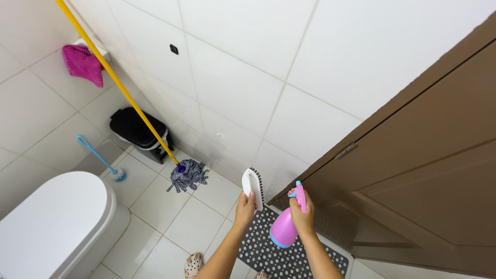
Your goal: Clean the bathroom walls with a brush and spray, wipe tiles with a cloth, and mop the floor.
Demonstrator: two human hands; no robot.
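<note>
Our left hand (245,204) is clenched on the white scrub brush (252,186), our right hand (301,213) on the pink spray bottle (284,229), both near the tiled wall (232,77). Spray could wet the floor tiles (170,217), making us slip.

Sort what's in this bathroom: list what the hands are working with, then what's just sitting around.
In hand:
- left hand: white scrub brush
- right hand: pink spray bottle

Lying about:
- yellow-handled mop
- blue toilet brush
- black bin
- pink cloth
- toilet
- dotted mat
</note>
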